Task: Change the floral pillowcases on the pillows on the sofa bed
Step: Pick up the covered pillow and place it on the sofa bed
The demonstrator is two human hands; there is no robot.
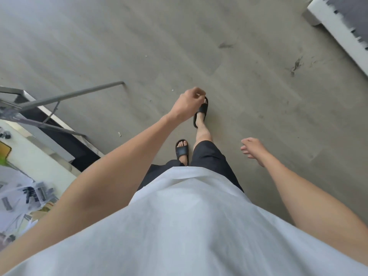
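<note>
A person in a loose white T-shirt (179,226) and dark knee-length shorts (211,162) stands mid-stride on a grey wood-grain plank floor (258,108), seen from above. The left hand (189,102) is out in front with fingers curled inward, nothing visibly held; it overlaps the forward foot's black slide sandal (202,110) in the picture, without touching it. The right hand (253,148) hangs lower at the side, fingers loosely bent and empty. A second black slide sandal (181,151) shows on the rear foot. At far left stand a thin grey metal frame (65,96) and a white surface strewn with printed plastic bags (23,196). At top right is the corner of a white-edged, grey-topped piece of furniture (342,28). No floral pillowcases, pillows or sofa bed can be identified in view.
</note>
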